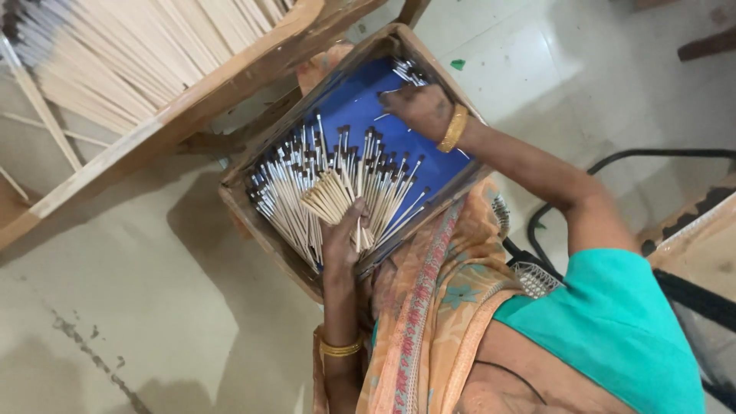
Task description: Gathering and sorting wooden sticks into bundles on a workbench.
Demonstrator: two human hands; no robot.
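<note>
Left hand (341, 234) gripping stick bundle (330, 195), right hand (418, 107) perhaps touching tray (368, 100)

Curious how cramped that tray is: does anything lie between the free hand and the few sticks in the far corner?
Nothing visible does. The right hand is over the bare blue floor of the wooden tray, right beside the corner sticks. The big pile lies on its other side, by the left hand.

My left hand (343, 238) grips a bundle of thin pale sticks (330, 198) over the blue-lined wooden tray (264, 230); my right hand (418, 107) touches dark-tipped sticks (410, 73) at its far end.
</note>
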